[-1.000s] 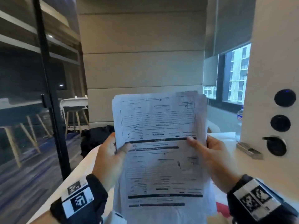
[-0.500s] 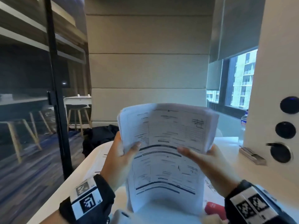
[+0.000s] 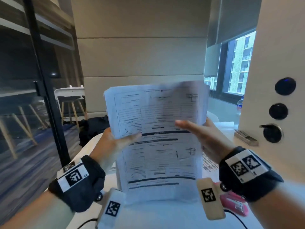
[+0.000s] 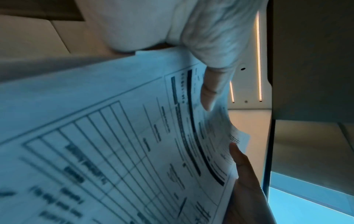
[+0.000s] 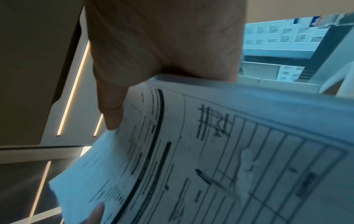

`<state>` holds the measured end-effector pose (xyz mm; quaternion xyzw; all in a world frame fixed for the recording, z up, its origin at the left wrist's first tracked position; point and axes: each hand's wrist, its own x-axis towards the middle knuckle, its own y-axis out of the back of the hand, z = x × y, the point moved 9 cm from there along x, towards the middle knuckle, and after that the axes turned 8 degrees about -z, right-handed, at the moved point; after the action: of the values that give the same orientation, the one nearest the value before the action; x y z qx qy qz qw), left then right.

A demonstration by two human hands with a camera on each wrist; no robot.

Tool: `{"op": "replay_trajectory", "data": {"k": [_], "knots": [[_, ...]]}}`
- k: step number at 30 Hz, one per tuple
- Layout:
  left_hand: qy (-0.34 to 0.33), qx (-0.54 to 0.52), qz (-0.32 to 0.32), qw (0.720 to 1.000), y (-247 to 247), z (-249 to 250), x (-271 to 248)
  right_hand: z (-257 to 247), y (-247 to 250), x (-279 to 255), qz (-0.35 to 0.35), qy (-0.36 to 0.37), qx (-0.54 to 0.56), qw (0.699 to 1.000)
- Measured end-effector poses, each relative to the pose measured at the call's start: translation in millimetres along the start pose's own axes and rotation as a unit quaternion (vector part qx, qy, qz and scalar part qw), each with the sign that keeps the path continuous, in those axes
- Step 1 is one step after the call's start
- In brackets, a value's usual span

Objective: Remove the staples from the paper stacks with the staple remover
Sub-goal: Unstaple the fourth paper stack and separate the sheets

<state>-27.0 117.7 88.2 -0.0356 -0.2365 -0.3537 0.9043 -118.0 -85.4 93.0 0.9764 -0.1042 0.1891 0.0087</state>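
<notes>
I hold a stack of printed forms (image 3: 156, 138) upright in front of me, above the white table (image 3: 239, 133). My left hand (image 3: 118, 142) grips its left edge, thumb on the front sheet. On the stack's right edge is my right hand (image 3: 201, 138), thumb across the front and fingers behind. The top of the stack bends back away from me. The same paper stack (image 4: 114, 144) fills the left wrist view, and the paper stack (image 5: 229, 159) fills the right wrist view. A red staple remover (image 3: 234, 204) lies on the table under my right wrist. No staple is visible.
More printed sheets (image 3: 211, 164) lie on the table to the right. A metal stapler-like bar (image 3: 245, 138) sits by the white wall panel with round black sockets (image 3: 279, 111). A water bottle (image 3: 240, 104) stands by the window. A dark bag (image 3: 94, 128) lies beyond the table.
The stack's top half, bowed toward me half a second ago, has straightened and lifted. My right thumb has slid further across the front sheet. Both hands keep hold.
</notes>
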Motion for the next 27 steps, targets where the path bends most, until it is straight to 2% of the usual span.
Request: {"op": "replay_trajectory", "data": {"k": [4,7,9,10,11,14,15,17,20,22,24,25,27], "knots": [[-0.009,-0.016,-0.011,1.0,-1,9,2,-21,-9,2,-0.002,0.046,-0.057,0.997],[-0.019,0.011,-0.001,1.0,-1,7,-3,-23,-21,0,-0.045,0.053,-0.104,0.992],[-0.033,0.013,0.021,0.999,1,8,-7,-33,-12,-1,0.006,0.096,-0.087,0.992],[-0.04,0.006,0.023,0.999,1,8,-8,-45,-5,-3,0.041,0.14,-0.094,0.985],[-0.044,-0.003,0.019,0.999,0,10,-9,-61,-2,-7,0.073,0.195,-0.136,0.969],[-0.045,-0.023,0.006,0.999,-4,12,-10,-101,-9,-17,0.12,0.328,-0.285,0.893],[-0.043,-0.026,0.006,0.999,-4,13,-10,-106,-10,-16,0.131,0.346,-0.299,0.88],[-0.041,-0.038,0.01,0.998,-3,12,-10,-111,-7,-13,0.165,0.349,-0.296,0.874],[-0.028,-0.058,0.016,0.998,-2,6,-10,-110,1,-11,0.205,0.343,-0.276,0.874],[-0.025,-0.047,0.031,0.998,0,3,-13,-105,6,-11,0.193,0.329,-0.221,0.897],[-0.03,-0.02,0.07,0.997,7,1,-16,-88,8,-5,0.128,0.273,-0.114,0.947],[-0.035,-0.01,0.09,0.995,11,2,-17,-74,6,0,0.079,0.221,-0.06,0.97],[-0.047,-0.004,0.119,0.992,16,5,-16,-41,-3,4,-0.004,0.11,-0.019,0.994]]}}
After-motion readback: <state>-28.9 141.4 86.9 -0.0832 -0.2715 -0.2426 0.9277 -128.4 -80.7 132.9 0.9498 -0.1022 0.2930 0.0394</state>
